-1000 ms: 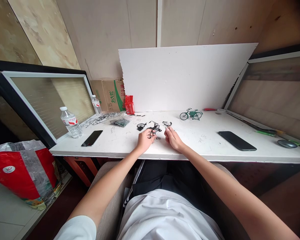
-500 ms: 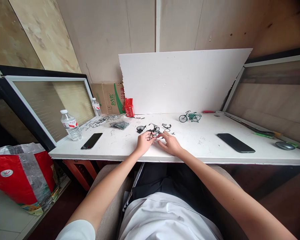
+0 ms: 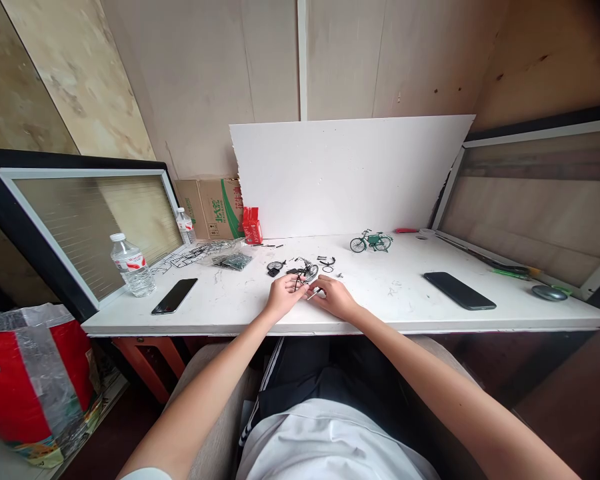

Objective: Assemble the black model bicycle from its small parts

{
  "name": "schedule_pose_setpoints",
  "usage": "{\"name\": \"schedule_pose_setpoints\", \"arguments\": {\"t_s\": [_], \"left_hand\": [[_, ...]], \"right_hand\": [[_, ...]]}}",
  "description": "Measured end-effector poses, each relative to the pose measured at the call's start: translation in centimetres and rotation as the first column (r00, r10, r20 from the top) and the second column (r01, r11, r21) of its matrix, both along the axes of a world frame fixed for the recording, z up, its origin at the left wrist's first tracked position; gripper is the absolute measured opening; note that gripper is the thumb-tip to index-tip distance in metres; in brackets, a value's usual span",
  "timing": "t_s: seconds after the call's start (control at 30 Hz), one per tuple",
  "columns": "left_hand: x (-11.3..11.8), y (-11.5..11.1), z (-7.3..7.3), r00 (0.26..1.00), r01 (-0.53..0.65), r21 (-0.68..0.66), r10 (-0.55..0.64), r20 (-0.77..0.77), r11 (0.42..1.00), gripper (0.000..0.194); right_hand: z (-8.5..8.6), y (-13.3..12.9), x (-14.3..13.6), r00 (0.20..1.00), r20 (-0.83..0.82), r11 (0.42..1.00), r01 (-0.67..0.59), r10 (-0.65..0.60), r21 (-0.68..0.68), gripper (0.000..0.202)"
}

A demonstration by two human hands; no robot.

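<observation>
Near the front edge of the white table, my left hand [image 3: 281, 297] is closed on a small black model bicycle [image 3: 310, 272], whose spoked wheel points away from me. My right hand [image 3: 334, 297] meets it from the right, fingers pinched at the lower part of the model; a thin light piece shows by its fingertips. What exactly the right fingers hold is too small to make out. Small black parts [image 3: 276, 268] lie just beyond the hands, with more curved ones [image 3: 327, 265] to the right. A finished-looking green model bicycle [image 3: 371, 242] stands farther back.
Two phones [image 3: 175, 296] [image 3: 459, 291] lie left and right on the table [image 3: 380, 303]. Water bottles [image 3: 133, 267], a bag of parts [image 3: 233, 261], black part frames [image 3: 190, 255] and a red box [image 3: 252, 225] are at left. A mouse [image 3: 549, 293] lies far right.
The camera view has shifted slightly. My right hand has turned, with its fingers now more curled in against the model. My left hand still grips the black model.
</observation>
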State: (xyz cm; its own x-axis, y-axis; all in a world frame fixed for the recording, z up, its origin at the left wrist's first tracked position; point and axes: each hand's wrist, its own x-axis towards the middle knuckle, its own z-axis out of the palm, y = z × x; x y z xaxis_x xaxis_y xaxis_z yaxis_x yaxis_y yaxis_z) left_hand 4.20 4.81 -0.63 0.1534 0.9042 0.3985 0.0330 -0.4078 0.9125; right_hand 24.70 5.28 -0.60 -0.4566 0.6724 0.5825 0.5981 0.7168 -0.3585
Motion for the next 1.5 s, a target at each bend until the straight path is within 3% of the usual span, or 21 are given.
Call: {"name": "schedule_pose_setpoints", "arguments": {"t_s": [0.43,0.67,1.07,1.5], "left_hand": [[-0.3,0.3,-0.1,0.995,0.097,-0.038,-0.097,-0.009,0.995,0.054],[-0.1,0.2,0.1,0.999,0.046,-0.027,-0.046,0.012,0.999,0.056],[0.0,0.2,0.1,0.998,0.017,-0.008,-0.017,0.064,1.0,0.049],[-0.3,1.0,-0.8,0.999,0.032,0.024,-0.032,-0.028,0.999,0.035]], "right_hand": [[0.3,-0.1,-0.2,0.996,-0.087,0.999,0.024,-0.026,-0.022,0.009],[0.2,0.0,-0.2,0.997,-0.079,1.0,0.017,-0.017,-0.005,0.008],[0.2,-0.1,-0.2,0.998,-0.06,1.0,0.018,-0.018,0.0,0.009],[1.3,-1.2,-0.5,1.0,-0.026,1.0,-0.012,0.011,-0.013,0.005]]}}
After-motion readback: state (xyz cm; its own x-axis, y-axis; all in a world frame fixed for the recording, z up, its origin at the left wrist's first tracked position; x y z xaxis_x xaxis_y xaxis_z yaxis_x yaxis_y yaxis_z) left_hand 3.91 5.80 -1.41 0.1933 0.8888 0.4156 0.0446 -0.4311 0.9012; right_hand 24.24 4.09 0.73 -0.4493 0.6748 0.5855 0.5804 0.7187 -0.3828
